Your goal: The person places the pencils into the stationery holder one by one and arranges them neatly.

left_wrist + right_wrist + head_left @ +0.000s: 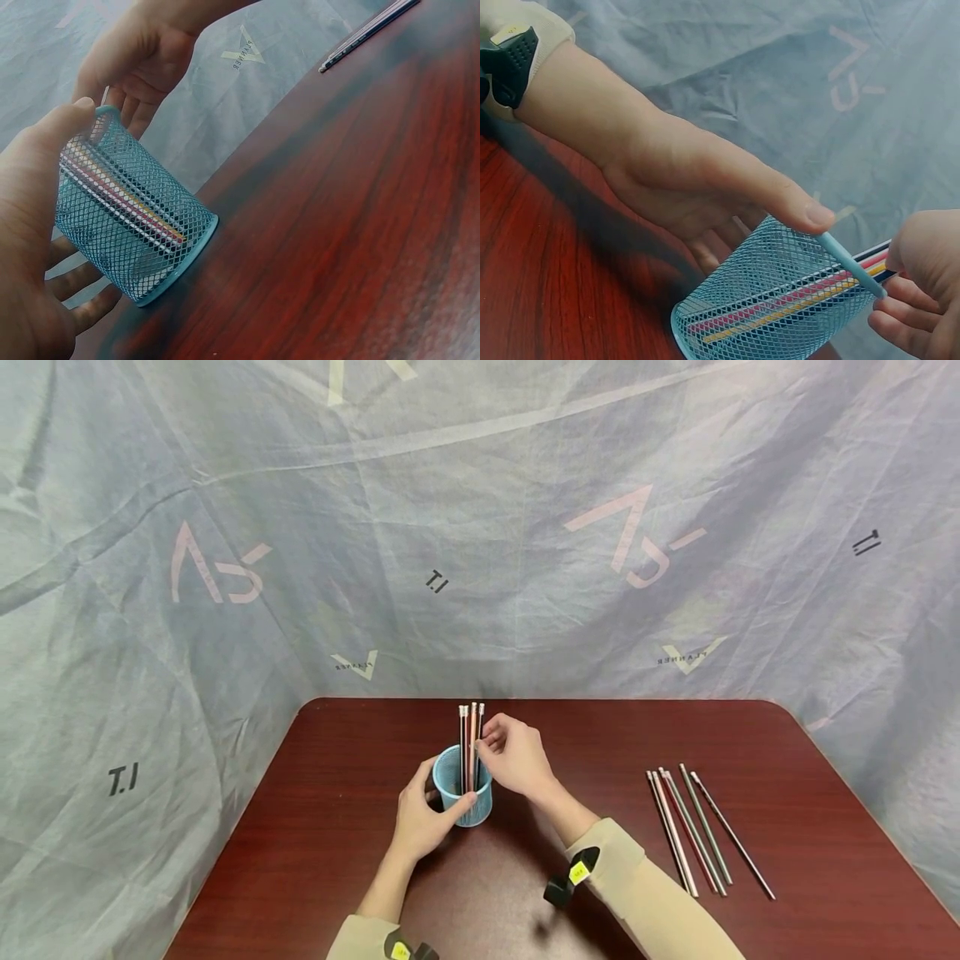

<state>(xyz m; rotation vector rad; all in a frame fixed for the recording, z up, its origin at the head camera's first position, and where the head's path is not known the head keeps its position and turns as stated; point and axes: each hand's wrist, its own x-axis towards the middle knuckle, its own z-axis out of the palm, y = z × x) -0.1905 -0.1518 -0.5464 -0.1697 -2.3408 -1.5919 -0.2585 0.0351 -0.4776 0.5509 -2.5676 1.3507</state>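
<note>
Cup [133, 214] of blue mesh stands on the table [330, 835], gripped by the left hand [422, 820]; likely light, stiff; hold mid-wall. Pencils [472, 731] inside: probably light, rigid, smooth; pinch upper shafts. Right hand [517, 757] is beside them; pinch cannot be confirmed.

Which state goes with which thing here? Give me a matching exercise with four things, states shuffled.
Things
1. left hand
2. right hand
3. mesh cup
4. loose pencils

States
A. lying on the table, to the right in the head view
B. light blue, with upright pencils inside
C. around the side of the cup
D. beside the pencil tops above the rim

Pairs
1-C, 2-D, 3-B, 4-A
</note>
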